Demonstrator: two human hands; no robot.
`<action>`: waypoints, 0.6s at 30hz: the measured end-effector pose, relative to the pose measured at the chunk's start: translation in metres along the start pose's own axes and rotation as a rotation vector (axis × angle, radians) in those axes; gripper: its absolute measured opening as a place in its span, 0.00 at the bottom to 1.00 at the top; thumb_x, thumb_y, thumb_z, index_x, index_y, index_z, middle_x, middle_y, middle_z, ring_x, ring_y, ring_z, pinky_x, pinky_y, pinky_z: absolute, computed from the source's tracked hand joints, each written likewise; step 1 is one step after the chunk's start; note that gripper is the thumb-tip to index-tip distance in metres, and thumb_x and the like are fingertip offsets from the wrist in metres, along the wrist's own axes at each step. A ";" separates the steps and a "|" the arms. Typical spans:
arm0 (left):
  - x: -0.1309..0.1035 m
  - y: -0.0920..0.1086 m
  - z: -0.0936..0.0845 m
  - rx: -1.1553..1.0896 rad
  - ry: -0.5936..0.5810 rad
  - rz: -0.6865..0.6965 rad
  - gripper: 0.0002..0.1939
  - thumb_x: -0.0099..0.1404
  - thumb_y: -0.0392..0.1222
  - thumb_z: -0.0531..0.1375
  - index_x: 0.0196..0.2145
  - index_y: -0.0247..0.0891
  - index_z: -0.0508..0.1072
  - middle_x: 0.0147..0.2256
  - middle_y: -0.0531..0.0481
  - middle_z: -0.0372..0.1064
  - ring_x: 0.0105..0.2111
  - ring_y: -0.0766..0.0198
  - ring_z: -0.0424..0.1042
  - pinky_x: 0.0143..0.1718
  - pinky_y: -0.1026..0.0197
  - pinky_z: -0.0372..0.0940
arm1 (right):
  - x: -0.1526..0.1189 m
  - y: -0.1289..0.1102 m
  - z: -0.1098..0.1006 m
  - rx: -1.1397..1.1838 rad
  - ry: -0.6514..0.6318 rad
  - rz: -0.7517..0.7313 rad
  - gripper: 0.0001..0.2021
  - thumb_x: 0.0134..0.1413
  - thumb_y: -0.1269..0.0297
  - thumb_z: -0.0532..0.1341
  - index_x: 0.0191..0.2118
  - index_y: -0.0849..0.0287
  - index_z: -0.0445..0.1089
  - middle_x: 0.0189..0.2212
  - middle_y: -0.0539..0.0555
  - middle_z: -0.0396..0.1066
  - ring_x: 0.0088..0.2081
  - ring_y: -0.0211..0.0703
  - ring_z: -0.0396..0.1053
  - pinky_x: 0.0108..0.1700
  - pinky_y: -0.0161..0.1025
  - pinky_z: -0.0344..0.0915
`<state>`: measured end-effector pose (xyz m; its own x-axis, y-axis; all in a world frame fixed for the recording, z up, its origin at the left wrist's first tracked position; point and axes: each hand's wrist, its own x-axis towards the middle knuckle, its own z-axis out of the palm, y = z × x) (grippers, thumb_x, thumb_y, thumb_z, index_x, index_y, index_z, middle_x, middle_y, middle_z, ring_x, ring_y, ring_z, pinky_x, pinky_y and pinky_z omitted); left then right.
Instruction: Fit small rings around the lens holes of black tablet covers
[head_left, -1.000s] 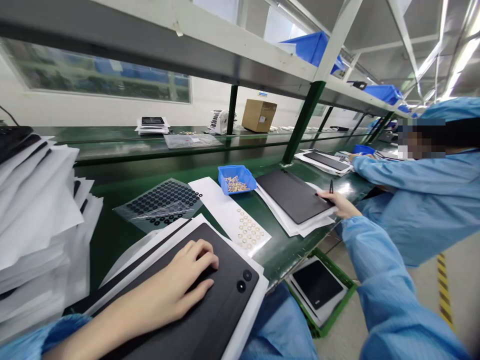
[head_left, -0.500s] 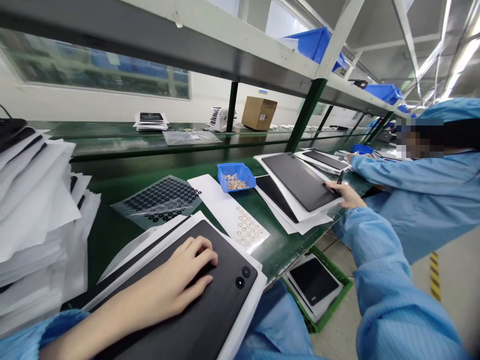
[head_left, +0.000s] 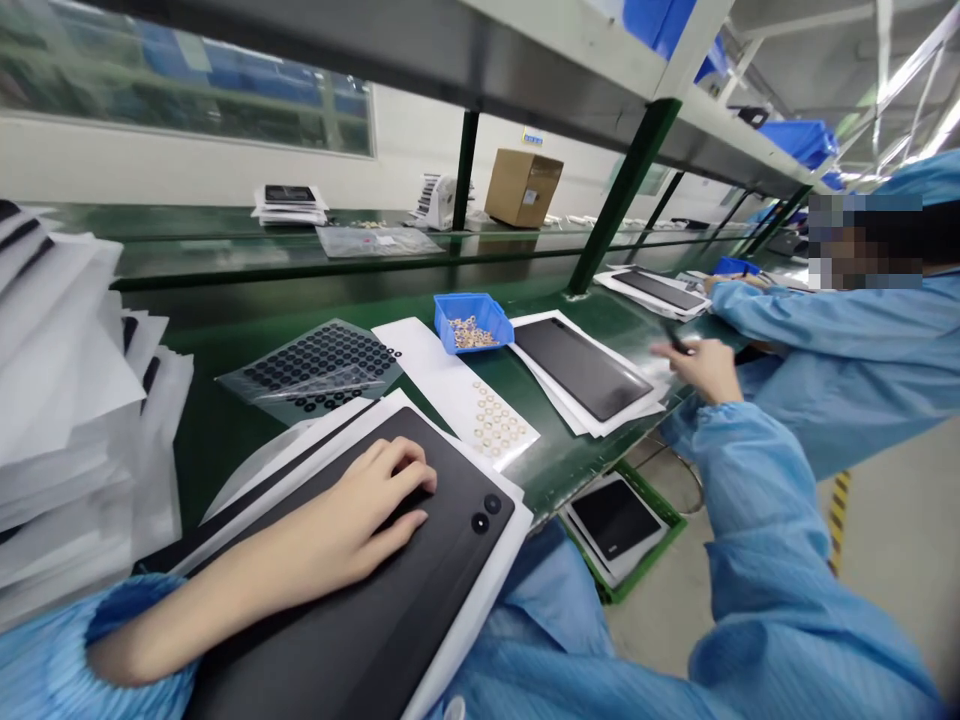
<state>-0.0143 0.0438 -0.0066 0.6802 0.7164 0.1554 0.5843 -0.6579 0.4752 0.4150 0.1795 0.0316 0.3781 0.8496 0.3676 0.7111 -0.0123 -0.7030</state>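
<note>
My left hand [head_left: 382, 510] rests on a dark tablet [head_left: 442, 590] with two round camera rings, its fingers bent and slightly apart. White sheets lie under that tablet. My right hand [head_left: 701, 368] is raised at the right, closed round a black pen-like tool [head_left: 677, 340]. Left of it, a second dark tablet [head_left: 585, 368] lies flat on white sheets on the green bench. A blue bin [head_left: 472, 322] of small rings stands beside a white sheet [head_left: 431, 375] bearing rows of rings. Black rings cover a clear film [head_left: 315, 368].
Tall stacks of white sheets [head_left: 67, 400] rise at the left. A green crate [head_left: 652, 555] with a tablet sits below the bench edge. A green post [head_left: 622, 200] holds the shelf. A co-worker in blue [head_left: 847, 350] is at the right.
The second tablet, earlier tilted up in my right hand, now lies flat on the stack. My right hand has let go of it and keeps the black tool. The view has tilted downward.
</note>
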 end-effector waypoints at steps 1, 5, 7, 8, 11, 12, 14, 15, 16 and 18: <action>-0.001 0.000 0.002 0.029 0.015 0.010 0.10 0.70 0.38 0.47 0.44 0.41 0.67 0.45 0.46 0.63 0.44 0.59 0.66 0.46 0.58 0.66 | -0.016 -0.007 0.001 0.056 0.107 -0.012 0.20 0.56 0.52 0.61 0.17 0.57 0.64 0.13 0.53 0.63 0.28 0.51 0.73 0.33 0.44 0.67; -0.007 0.012 0.020 0.238 0.132 0.072 0.15 0.69 0.34 0.45 0.45 0.39 0.69 0.48 0.43 0.66 0.45 0.54 0.65 0.44 0.52 0.67 | -0.119 -0.043 0.024 0.307 0.347 -0.066 0.31 0.64 0.42 0.41 0.25 0.60 0.68 0.21 0.56 0.70 0.22 0.40 0.70 0.27 0.38 0.67; -0.011 0.021 0.028 0.290 0.170 0.127 0.18 0.68 0.31 0.45 0.48 0.39 0.69 0.51 0.42 0.65 0.50 0.52 0.63 0.47 0.50 0.66 | -0.173 -0.063 0.041 0.555 -0.011 -0.068 0.32 0.62 0.39 0.45 0.23 0.60 0.69 0.16 0.52 0.66 0.17 0.38 0.67 0.23 0.36 0.67; -0.012 0.025 0.032 0.290 0.176 0.147 0.19 0.67 0.30 0.45 0.49 0.40 0.68 0.53 0.42 0.64 0.53 0.52 0.61 0.50 0.50 0.65 | -0.195 -0.072 0.048 0.643 -0.200 -0.055 0.31 0.62 0.39 0.46 0.24 0.60 0.69 0.17 0.52 0.67 0.17 0.39 0.68 0.22 0.36 0.68; -0.015 0.032 0.038 0.291 0.155 0.157 0.23 0.63 0.28 0.47 0.52 0.43 0.69 0.56 0.43 0.62 0.57 0.51 0.58 0.54 0.47 0.62 | -0.232 -0.090 0.063 0.757 -0.395 -0.047 0.19 0.59 0.48 0.59 0.28 0.59 0.69 0.25 0.51 0.71 0.25 0.42 0.75 0.28 0.36 0.74; -0.015 0.033 0.039 0.302 0.152 0.142 0.24 0.62 0.28 0.48 0.52 0.45 0.69 0.57 0.43 0.61 0.57 0.51 0.58 0.54 0.46 0.62 | -0.236 -0.093 0.065 0.754 -0.413 -0.054 0.13 0.58 0.53 0.62 0.30 0.58 0.70 0.27 0.51 0.73 0.28 0.42 0.76 0.31 0.36 0.75; -0.015 0.032 0.041 0.329 0.143 0.109 0.24 0.61 0.30 0.50 0.52 0.48 0.70 0.57 0.45 0.61 0.57 0.49 0.58 0.54 0.46 0.62 | -0.238 -0.096 0.067 0.728 -0.413 -0.072 0.06 0.56 0.62 0.63 0.33 0.57 0.70 0.29 0.51 0.75 0.31 0.42 0.77 0.35 0.35 0.75; -0.014 0.031 0.042 0.338 0.142 0.100 0.23 0.62 0.31 0.51 0.51 0.49 0.71 0.57 0.45 0.61 0.57 0.49 0.58 0.54 0.46 0.61 | -0.237 -0.097 0.067 0.716 -0.391 -0.077 0.04 0.56 0.64 0.63 0.32 0.57 0.70 0.28 0.51 0.75 0.31 0.41 0.77 0.34 0.35 0.75; -0.014 0.030 0.043 0.342 0.146 0.101 0.22 0.62 0.33 0.52 0.51 0.49 0.71 0.57 0.45 0.61 0.57 0.49 0.57 0.54 0.45 0.61 | -0.236 -0.097 0.067 0.699 -0.370 -0.077 0.04 0.56 0.66 0.62 0.31 0.58 0.70 0.27 0.51 0.75 0.30 0.41 0.76 0.33 0.34 0.75; -0.013 0.028 0.043 0.347 0.166 0.134 0.20 0.63 0.36 0.52 0.51 0.50 0.71 0.56 0.45 0.62 0.56 0.48 0.57 0.53 0.45 0.61 | -0.234 -0.098 0.067 0.669 -0.342 -0.070 0.06 0.56 0.68 0.62 0.28 0.59 0.70 0.25 0.51 0.73 0.27 0.39 0.75 0.30 0.33 0.74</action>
<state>0.0125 0.0061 -0.0320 0.6964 0.6280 0.3473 0.6294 -0.7670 0.1250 0.2169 0.0175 -0.0266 0.0623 0.9544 0.2918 0.1740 0.2775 -0.9448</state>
